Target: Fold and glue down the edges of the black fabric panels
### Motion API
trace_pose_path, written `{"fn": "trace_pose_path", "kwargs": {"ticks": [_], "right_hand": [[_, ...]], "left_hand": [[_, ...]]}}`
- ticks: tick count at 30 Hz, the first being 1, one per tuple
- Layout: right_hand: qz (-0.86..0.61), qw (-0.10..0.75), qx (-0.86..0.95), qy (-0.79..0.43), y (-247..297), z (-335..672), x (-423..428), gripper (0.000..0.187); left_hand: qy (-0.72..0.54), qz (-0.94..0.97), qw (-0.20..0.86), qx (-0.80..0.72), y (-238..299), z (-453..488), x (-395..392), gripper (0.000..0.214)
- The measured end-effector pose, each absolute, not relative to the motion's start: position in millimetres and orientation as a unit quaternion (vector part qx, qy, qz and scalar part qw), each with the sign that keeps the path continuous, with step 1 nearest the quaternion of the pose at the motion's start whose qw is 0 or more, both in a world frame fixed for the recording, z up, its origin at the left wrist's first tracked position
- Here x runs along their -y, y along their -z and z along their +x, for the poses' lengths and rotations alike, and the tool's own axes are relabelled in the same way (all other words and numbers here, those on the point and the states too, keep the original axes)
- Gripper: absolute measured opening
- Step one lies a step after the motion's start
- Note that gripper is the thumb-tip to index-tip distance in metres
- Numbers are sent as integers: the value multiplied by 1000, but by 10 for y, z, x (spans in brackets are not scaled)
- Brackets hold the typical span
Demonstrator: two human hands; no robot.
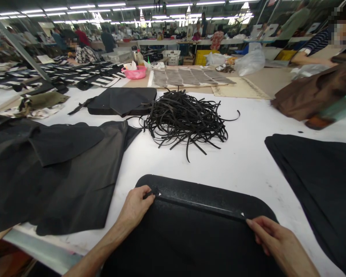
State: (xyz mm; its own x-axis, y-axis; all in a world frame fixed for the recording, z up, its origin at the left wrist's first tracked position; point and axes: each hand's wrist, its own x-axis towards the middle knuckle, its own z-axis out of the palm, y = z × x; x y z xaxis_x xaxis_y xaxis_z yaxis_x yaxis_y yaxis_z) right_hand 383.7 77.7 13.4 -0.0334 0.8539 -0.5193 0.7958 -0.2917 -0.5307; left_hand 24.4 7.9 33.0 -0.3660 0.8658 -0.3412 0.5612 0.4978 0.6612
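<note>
A black panel (213, 191) with rounded far corners lies on the white table in front of me. A black sheet (196, 238) covers its near part, with its far edge running across the panel below a shiny band. My left hand (137, 206) pinches this sheet near the left end of that edge, thumb and fingertips together. At the right end, my right hand (269, 234) also pinches it, fingers curled under. Small white triangular marks show beside the fingertips of both hands.
Beyond the panel sits a tangled pile of narrow black strips (187, 117). Behind it on the left is a stack of black pieces (121, 100). Large black sheets (60, 173) lie left, more black pieces (325, 184) right. A pink basket (135, 72) stands farther off; people work around.
</note>
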Motion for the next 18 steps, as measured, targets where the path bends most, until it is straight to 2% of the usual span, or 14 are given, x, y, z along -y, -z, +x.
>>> {"fn": "trace_pose_path", "kwargs": {"ticks": [18], "right_hand": [[-693, 78, 597, -397, -238, 3731, -745, 32]], "left_hand": [[-228, 469, 351, -778, -377, 230, -88, 25]]}}
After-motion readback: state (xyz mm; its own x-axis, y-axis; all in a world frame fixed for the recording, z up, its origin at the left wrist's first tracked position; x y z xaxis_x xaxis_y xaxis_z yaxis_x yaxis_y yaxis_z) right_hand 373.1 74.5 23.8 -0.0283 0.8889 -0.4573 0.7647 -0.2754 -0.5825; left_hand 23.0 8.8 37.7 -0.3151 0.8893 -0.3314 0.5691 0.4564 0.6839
